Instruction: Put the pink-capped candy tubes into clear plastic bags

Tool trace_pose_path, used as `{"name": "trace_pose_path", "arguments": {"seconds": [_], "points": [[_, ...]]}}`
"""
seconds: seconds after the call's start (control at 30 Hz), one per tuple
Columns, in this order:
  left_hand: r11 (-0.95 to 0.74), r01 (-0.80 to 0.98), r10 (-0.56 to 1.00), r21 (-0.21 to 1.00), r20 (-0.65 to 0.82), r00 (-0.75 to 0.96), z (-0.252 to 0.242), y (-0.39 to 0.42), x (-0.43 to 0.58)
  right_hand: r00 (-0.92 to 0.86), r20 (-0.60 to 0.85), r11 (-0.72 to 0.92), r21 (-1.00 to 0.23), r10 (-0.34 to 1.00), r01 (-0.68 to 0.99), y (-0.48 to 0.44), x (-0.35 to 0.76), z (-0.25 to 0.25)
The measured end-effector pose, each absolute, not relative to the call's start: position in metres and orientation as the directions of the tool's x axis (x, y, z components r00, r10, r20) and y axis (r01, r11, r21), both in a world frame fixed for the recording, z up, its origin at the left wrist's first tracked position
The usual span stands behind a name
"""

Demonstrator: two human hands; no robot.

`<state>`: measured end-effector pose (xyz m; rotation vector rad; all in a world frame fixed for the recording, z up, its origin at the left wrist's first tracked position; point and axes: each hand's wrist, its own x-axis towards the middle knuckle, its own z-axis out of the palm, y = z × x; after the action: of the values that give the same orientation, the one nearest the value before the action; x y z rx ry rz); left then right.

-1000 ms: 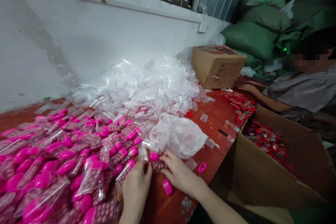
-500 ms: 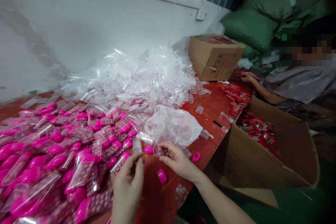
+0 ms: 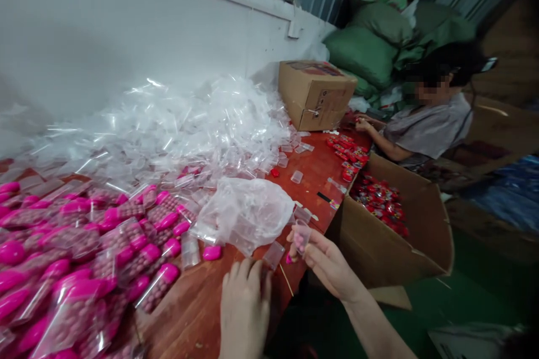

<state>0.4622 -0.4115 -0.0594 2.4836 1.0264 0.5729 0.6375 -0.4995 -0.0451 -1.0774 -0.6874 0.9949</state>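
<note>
In my right hand (image 3: 328,261) is a small clear plastic container (image 3: 301,238) with pink beads at its bottom, pinched between thumb and fingers above the table's edge. My left hand (image 3: 245,291) is low over the red table, back upward, its fingers curled down; anything under the fingertips is hidden. Near its fingers lie an empty clear container (image 3: 273,255) and a pink cap (image 3: 211,252). Left of it spreads a heap of bead-filled containers with pink caps (image 3: 158,286). A crumpled clear plastic bag (image 3: 246,213) rests just beyond my hands.
Many empty clear containers (image 3: 189,123) are piled against the white wall. A cardboard box (image 3: 315,95) stands at the table's far end. To the right, an open carton (image 3: 416,247) holds red packed items (image 3: 379,202). Another person (image 3: 425,129) sits beyond it, handling red items.
The view has swung right. My right hand has moved right and raised the container, where pink beads now show. My left hand has moved right and covers where a loose pink cap lay.
</note>
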Motion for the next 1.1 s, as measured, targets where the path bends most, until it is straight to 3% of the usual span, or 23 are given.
{"name": "trace_pose_path", "arguments": {"seconds": [0.1,0.2,0.37,0.47,0.7,1.0,1.1], "points": [[-0.692,0.591,0.706,0.415,0.213,0.676,-0.062,-0.413,0.485,0.419,-0.062,0.056,-0.963,0.906,-0.262,-0.509,0.642,-0.054],[-0.689,0.574,0.692,0.442,0.168,0.702,-0.067,-0.406,0.497,0.402,-0.121,-0.047,-0.981,0.908,-0.189,-0.514,0.642,-0.061],[-0.448,0.31,0.731,0.839,0.143,0.668,-0.062,-0.387,0.482,0.378,-0.04,-0.079,-0.993,0.925,0.089,-0.518,0.646,-0.061],[-0.358,0.202,0.687,0.911,0.111,0.718,-0.044,-0.38,0.468,0.275,-0.038,-0.105,-0.967,0.961,0.234,-0.518,0.646,-0.052],[-0.509,0.258,0.568,0.821,0.095,0.818,-0.015,-0.382,0.454,0.121,-0.028,-0.078,-0.898,0.992,0.434,-0.514,0.642,-0.029],[-0.665,0.365,0.533,0.651,0.071,0.843,-0.027,-0.396,0.47,-0.005,-0.042,-0.034,-0.869,0.999,0.493,-0.504,0.638,-0.019],[-0.717,0.351,0.569,0.603,0.214,0.794,-0.041,-0.39,0.466,0.026,0.003,-0.01,-0.884,1.0,0.467,-0.497,0.641,-0.023]]}}
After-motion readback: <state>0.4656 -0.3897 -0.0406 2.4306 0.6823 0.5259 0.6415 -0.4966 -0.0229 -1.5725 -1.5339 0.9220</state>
